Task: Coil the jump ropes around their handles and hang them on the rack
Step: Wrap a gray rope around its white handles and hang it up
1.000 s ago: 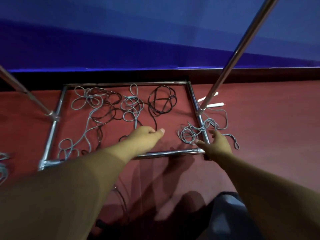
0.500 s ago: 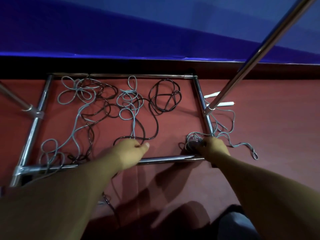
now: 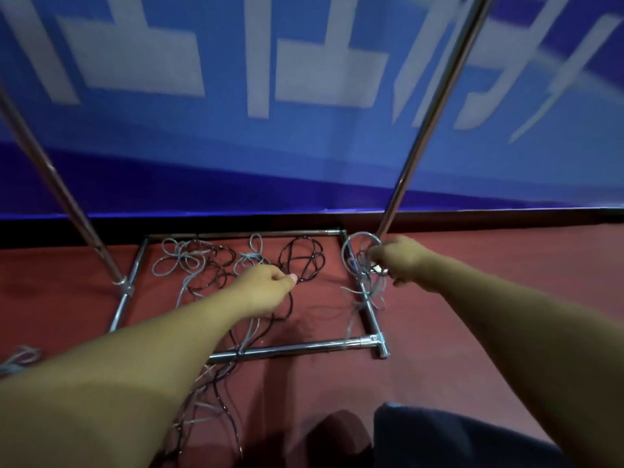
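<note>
Right hand (image 3: 401, 261), right of centre in the frame, is clamped on a bunch of grey rope (image 3: 359, 261), lifted off the floor (image 3: 506, 282). One loop stands up above the fist, loose strands trail down across the rack (image 3: 290, 347) frame's right bar. No handle visible in that grip; too blurred to say more.

Left hand (image 3: 266, 285), mid-frame, fingers curled with thumb against them, looks pinched on a strand running down toward the lower edge. Dark or grey, I cannot tell.

Inside the rack's floor frame, everything else lies loose: a black rope (image 3: 302, 260) in a round tangle at centre, grey loops (image 3: 179, 261) mixed with dark ones to the left. More rope sits at the far left edge of the frame, and strands spill over the near bar toward the bottom.

My read: very early. Nothing coiled, nothing hanging on either upright that shows here. One rope is being gathered; winding, hanging, and every other rope are left.
</note>
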The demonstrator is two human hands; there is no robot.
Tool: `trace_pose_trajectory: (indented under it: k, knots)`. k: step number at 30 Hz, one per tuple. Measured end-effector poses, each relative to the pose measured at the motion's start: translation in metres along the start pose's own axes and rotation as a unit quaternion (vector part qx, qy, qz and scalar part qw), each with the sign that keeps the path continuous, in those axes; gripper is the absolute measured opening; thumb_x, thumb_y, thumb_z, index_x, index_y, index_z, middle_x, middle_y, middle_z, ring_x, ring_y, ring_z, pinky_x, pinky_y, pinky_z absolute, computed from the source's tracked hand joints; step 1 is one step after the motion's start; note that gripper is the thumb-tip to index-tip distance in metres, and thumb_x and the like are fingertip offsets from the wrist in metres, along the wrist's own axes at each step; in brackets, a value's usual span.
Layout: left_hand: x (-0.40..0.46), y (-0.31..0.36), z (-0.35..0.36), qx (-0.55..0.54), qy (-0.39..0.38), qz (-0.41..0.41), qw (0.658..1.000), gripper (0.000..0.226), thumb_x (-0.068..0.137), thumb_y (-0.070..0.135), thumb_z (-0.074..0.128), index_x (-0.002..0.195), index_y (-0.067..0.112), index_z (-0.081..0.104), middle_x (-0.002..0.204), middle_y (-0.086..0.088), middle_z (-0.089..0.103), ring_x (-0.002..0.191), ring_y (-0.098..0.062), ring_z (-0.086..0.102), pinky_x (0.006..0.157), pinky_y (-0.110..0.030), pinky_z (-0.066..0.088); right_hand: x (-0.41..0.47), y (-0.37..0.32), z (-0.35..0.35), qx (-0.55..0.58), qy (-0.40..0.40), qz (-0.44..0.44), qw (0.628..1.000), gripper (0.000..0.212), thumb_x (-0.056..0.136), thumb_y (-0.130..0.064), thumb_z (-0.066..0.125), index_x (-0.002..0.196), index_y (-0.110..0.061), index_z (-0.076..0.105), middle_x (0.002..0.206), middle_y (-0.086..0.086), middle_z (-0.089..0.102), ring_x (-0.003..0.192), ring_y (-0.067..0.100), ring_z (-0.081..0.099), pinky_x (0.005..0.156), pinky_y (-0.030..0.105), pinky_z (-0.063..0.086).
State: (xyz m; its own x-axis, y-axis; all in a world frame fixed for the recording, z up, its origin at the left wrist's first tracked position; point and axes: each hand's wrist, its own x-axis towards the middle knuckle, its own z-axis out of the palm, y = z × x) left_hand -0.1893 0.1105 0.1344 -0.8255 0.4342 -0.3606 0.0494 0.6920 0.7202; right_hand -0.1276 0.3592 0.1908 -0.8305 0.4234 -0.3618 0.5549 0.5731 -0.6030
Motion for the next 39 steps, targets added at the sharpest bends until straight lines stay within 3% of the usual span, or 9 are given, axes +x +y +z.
trace_pose_trajectory:
  k: [4,7,10,13,16,20,25,32,39]
  knots:
    - [-0.061,0.039,-0.029,-0.002,0.04,0.062,0.997,0.024,0.094,0.044,0.061,0.087,0.023,0.069,0.084,0.006,0.068,0.083,-0.019,0.063,0.084,-0.031,0.05,-0.072,-0.047,-0.018,0.136,0.05,-0.077,0.986,0.022,0.095,-0.015,0.05,0.076,-0.011,0.059,0.075,0.013,0.051,0.051,0.02,0.043,0.051,0.03,0.04]
    - [-0.116,0.064,-0.044,-0.018,0.059,0.106,0.992,0.021,0.093,0.037,0.067,0.106,0.02,0.067,0.098,0.003,0.068,0.093,-0.015,0.063,0.087,-0.027,0.048,-0.129,-0.081,-0.017,0.269,0.022,-0.104,0.957,0.025,0.095,-0.015,0.049,0.07,-0.014,0.051,0.062,0.009,0.038,0.045,0.016,0.032,0.046,0.025,0.028]
    - [-0.157,0.073,-0.054,-0.027,0.066,0.14,0.988,0.047,0.085,0.038,0.076,0.126,0.023,0.057,0.112,0.006,0.062,0.107,-0.012,0.062,0.101,-0.03,0.048,-0.172,-0.111,-0.011,0.339,-0.012,-0.146,0.929,0.029,0.095,-0.012,0.047,0.066,-0.016,0.044,0.056,0.0,0.027,0.045,0.013,0.021,0.046,0.024,0.02]
    - [-0.183,0.075,-0.069,-0.134,0.091,0.151,0.975,0.087,0.064,0.054,0.081,0.139,0.03,0.045,0.124,0.007,0.061,0.111,-0.012,0.064,0.102,-0.04,0.051,-0.192,-0.13,-0.002,0.379,-0.038,-0.188,0.906,0.029,0.097,-0.013,0.048,0.068,-0.014,0.047,0.055,-0.001,0.03,0.044,0.012,0.024,0.05,0.028,0.025]
    - [-0.194,0.077,-0.084,-0.199,0.131,0.143,0.961,0.09,0.075,0.038,0.085,0.15,0.027,0.035,0.128,0.005,0.057,0.11,-0.013,0.062,0.097,-0.033,0.052,-0.202,-0.142,0.003,0.432,-0.078,-0.192,0.878,0.029,0.099,-0.017,0.047,0.07,-0.015,0.049,0.052,-0.003,0.036,0.046,0.014,0.028,0.053,0.03,0.033]
    - [-0.195,0.081,-0.098,-0.216,0.07,0.159,0.961,0.058,0.079,0.031,0.083,0.13,0.023,0.058,0.113,0.012,0.067,0.097,0.004,0.065,0.079,-0.01,0.05,-0.208,-0.152,0.005,0.51,-0.114,-0.197,0.83,0.033,0.1,-0.022,0.044,0.068,-0.017,0.05,0.058,-0.002,0.039,0.048,0.013,0.031,0.05,0.027,0.031]
    - [-0.178,0.078,-0.11,-0.178,0.057,0.161,0.969,0.029,0.088,0.034,0.073,0.107,0.015,0.061,0.101,0.001,0.069,0.093,-0.011,0.064,0.084,-0.025,0.048,-0.202,-0.162,0.009,0.578,-0.102,-0.177,0.79,0.031,0.103,-0.028,0.046,0.074,-0.017,0.054,0.059,-0.003,0.043,0.047,0.012,0.032,0.052,0.027,0.034]
    - [-0.171,0.069,-0.11,-0.161,0.067,0.141,0.975,0.022,0.102,0.029,0.056,0.105,0.01,0.067,0.088,-0.005,0.06,0.081,-0.019,0.055,0.072,-0.034,0.047,-0.186,-0.174,0.024,0.534,-0.037,-0.151,0.831,0.022,0.098,-0.035,0.061,0.099,-0.013,0.066,0.082,0.001,0.063,0.055,0.012,0.052,0.051,0.026,0.051]
    - [-0.171,0.069,-0.112,-0.224,0.083,0.119,0.964,0.017,0.104,0.025,0.05,0.097,0.013,0.06,0.074,0.001,0.07,0.069,-0.019,0.066,0.062,-0.035,0.057,-0.178,-0.181,0.026,0.552,-0.065,-0.1,0.826,0.026,0.096,-0.037,0.064,0.096,-0.011,0.063,0.08,0.005,0.068,0.057,0.016,0.059,0.059,0.03,0.057]
